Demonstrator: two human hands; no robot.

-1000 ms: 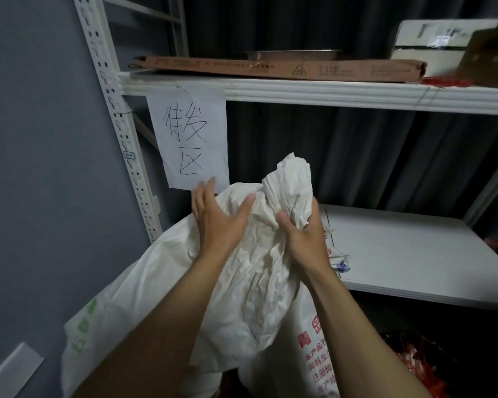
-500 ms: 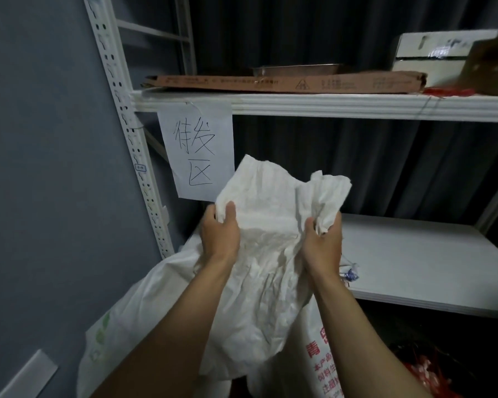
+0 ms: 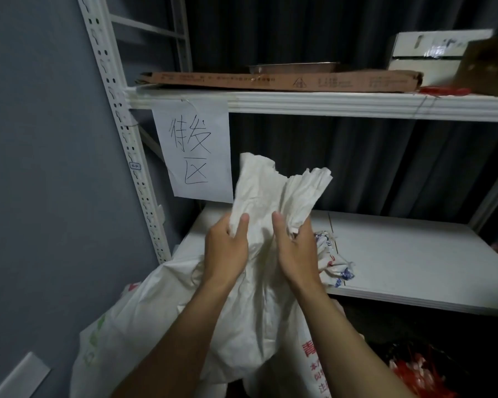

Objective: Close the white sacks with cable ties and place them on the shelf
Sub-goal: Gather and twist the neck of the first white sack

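Lowest in the frame, my two forearms run up from the bottom edge over the white sack (image 3: pixel 250 326), which bulges in the lower middle, in front of the lower shelf and not yet on it. At mid-frame my left hand (image 3: pixel 226 251) pinches the loose mouth fabric between thumb and fingers. My right hand (image 3: pixel 296 254) is clamped round the bunched right part of the same mouth. I judge I hold it this way to gather the open top into one neck that a cable tie could circle. I see no tie anywhere in view. Above my hands the cloth fans out ragged and upright, unclosed.

Just beside it at lower right leans a second sack (image 3: pixel 309 366) with red print. At lower left a green-printed fold (image 3: pixel 98 328) shows, and I cannot tell whether it belongs to the same sack. Red netting (image 3: pixel 420 372) lies in the dark bottom right corner.

Behind my right hand a printed sack mouth (image 3: pixel 335 262) rests bunched on the lower shelf (image 3: pixel 414 259), at its near left part. I would aim for the board to its right. Higher, a paper sign (image 3: pixel 196 150) hangs from the upper shelf (image 3: pixel 328 104), which carries a flat cardboard box (image 3: pixel 270 80) and a white box (image 3: pixel 426 57). That upper edge limits how high I can lift.
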